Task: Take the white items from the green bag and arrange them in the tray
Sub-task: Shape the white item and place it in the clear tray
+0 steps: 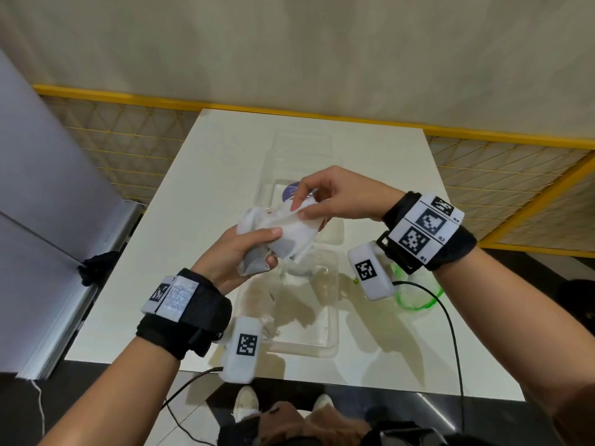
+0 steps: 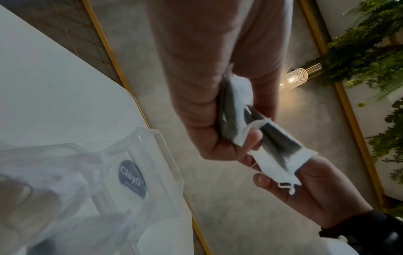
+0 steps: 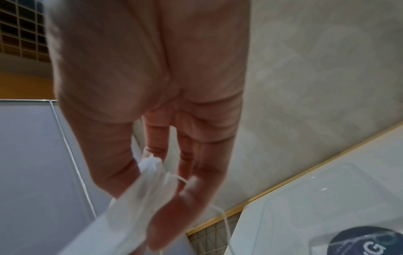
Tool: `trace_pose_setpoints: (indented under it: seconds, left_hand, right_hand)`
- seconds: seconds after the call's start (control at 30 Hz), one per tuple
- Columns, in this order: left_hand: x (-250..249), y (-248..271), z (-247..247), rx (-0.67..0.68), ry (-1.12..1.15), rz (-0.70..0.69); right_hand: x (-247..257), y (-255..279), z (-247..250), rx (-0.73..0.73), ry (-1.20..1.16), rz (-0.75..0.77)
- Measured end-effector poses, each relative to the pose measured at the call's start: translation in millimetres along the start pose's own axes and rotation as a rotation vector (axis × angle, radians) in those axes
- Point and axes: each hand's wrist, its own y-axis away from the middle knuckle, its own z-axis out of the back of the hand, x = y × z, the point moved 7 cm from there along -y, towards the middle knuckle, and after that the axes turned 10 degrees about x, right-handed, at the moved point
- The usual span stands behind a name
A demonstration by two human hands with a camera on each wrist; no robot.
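I hold a bunch of white sachets (image 1: pixel 286 236) with dark contents and thin strings over the clear plastic tray (image 1: pixel 331 336). My left hand (image 1: pixel 269 246) grips the bunch from below, thumb on top. My right hand (image 1: pixel 299 210) pinches the top edge of one sachet. In the left wrist view the left hand (image 2: pixel 246 127) clamps the sachets (image 2: pixel 277 148) and the right hand (image 2: pixel 283 174) holds their lower end. The right wrist view shows the right hand (image 3: pixel 150 189) pinching a white sachet (image 3: pixel 135 212). The green bag (image 1: pixel 418 297) lies on the table, right of the tray, partly hidden by my right wrist.
The tray's open clear lid (image 1: pixel 299 162), with a round dark label (image 1: pixel 289 193) near it, extends toward the far table edge. The white table (image 1: pixel 199 194) ends at a yellow-framed lattice rail (image 1: pixel 135 136). A grey panel (image 1: pixel 38 175) stands on the left. Cables hang off the near edge.
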Motion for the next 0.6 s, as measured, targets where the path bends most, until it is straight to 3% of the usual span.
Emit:
trace_pose_setpoints:
  seconds: [0.2,0.33,0.47,0.6]
  left_hand:
    - [-6.3,1.0,0.7,0.004,-0.03,-0.105]
    - [-10.8,1.2,8.2,-0.082,0.071,-0.198]
    - [-16.0,1.2,15.0,-0.141,0.079,-0.277]
    - [-14.0,1.2,15.6,-0.101,0.003,-0.254]
  right_hand:
    - [0.3,-6.7,-4.6,0.03,-0.141,0.049]
    - [4.7,-5.0,-5.5,0.067,-0.287,0.129]
    - [-1.0,-6.8,-5.1,0.06,-0.249,0.09]
    - [-8.8,-11.3,-2.5,0.026,-0.213,0.057]
